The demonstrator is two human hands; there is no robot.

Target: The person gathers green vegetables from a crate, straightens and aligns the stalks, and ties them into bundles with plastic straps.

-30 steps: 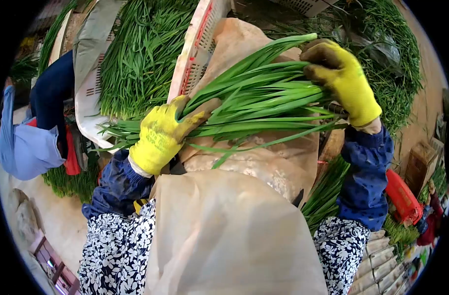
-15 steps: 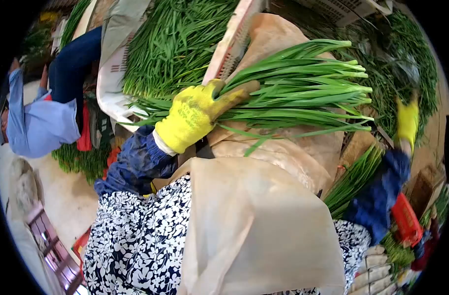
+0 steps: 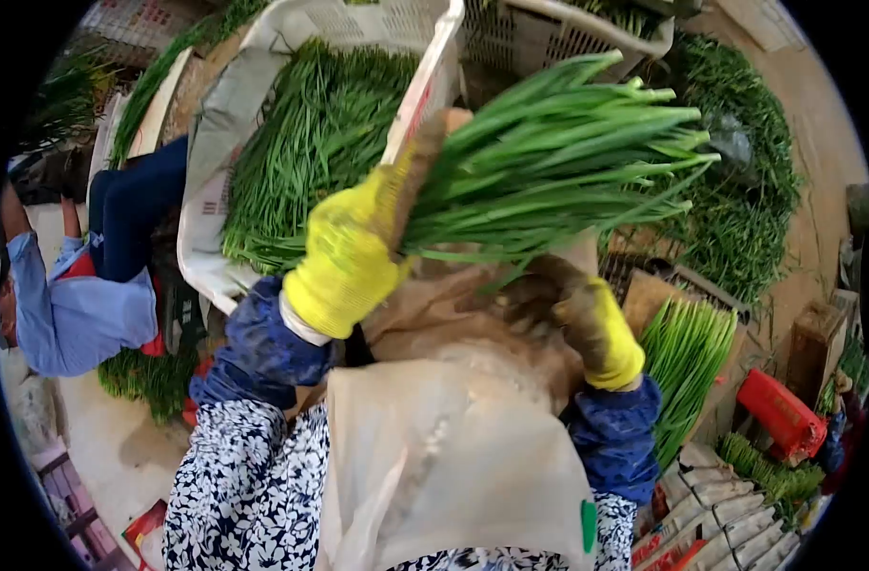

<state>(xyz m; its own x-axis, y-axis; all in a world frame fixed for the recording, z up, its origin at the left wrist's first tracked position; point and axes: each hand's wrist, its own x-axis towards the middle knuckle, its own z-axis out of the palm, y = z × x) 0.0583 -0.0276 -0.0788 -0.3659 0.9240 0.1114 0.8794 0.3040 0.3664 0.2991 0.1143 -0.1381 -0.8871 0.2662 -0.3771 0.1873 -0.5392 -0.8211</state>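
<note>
My left hand (image 3: 354, 247), in a yellow glove with stained fingers, is closed round a thick bunch of garlic chives (image 3: 558, 152). The pale cut ends point right, and the bunch is lifted above my apron-covered lap. Below it, my right hand (image 3: 572, 314) in a similar glove reaches inward over the apron (image 3: 444, 457). Its dark-stained fingers are stretched out, slightly blurred, with nothing visible in them. Beside my right forearm, another bundle of chives (image 3: 687, 371) lies on a wooden board (image 3: 649, 295).
A white plastic crate (image 3: 201, 257) full of chives stands at front left, with another crate (image 3: 634, 43) beyond. Loose greens (image 3: 739, 171) cover the floor at right. A red container (image 3: 782, 414) lies at lower right. A person in a blue shirt (image 3: 101, 314) is at far left.
My right hand has come from the loose greens at far right to below the held bunch. My left hand has raised and tilted the bunch. The view has shifted a little.
</note>
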